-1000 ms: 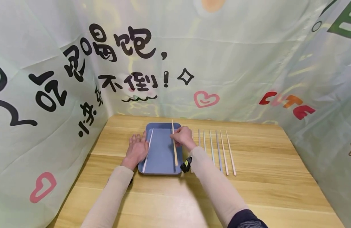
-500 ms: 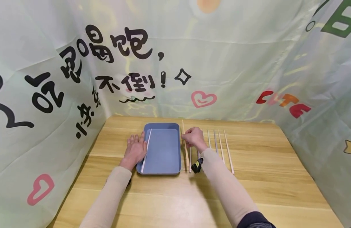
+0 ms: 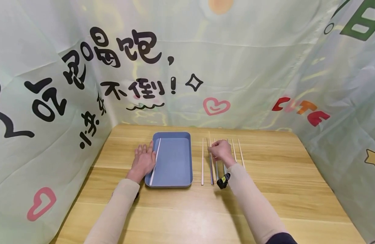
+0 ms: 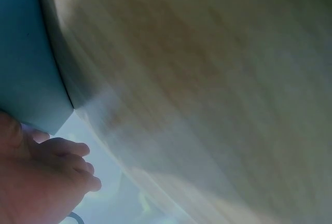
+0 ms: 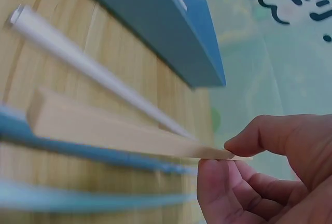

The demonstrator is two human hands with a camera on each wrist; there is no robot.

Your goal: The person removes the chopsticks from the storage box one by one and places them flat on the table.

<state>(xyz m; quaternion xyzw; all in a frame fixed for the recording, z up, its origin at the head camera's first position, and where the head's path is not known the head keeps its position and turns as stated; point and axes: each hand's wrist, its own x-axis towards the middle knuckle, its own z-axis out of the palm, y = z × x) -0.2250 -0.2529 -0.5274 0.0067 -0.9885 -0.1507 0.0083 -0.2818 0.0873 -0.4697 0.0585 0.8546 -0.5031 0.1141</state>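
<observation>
Between thumb and fingertips my right hand point(image 3: 222, 150) pinches a light wooden chopstick point(image 5: 114, 133), held above a row of chopsticks. Under and beside it lie a pale pink chopstick point(image 3: 202, 162) and a blue one point(image 5: 78, 149), with a light teal one point(image 5: 78, 198) farther along. The wrist and hand hide parts of several others in the head view. My left hand point(image 3: 142, 161) rests on the left side of the blue tray point(image 3: 176, 185), its fingers extended along the rim. Inside that tray, a whitish-pink chopstick point(image 3: 155, 162) lies along the left wall.
The wooden table point(image 3: 175, 217) extends in front of the tray and to the right of the chopsticks. Printed cloth walls point(image 3: 251, 74) enclose its back and sides. Two pale chopsticks point(image 3: 241, 154) lie at the row's right end.
My right hand has carried the wooden chopstick from over the tray's right side to above the row on the right. My left hand stays at the tray's left side.
</observation>
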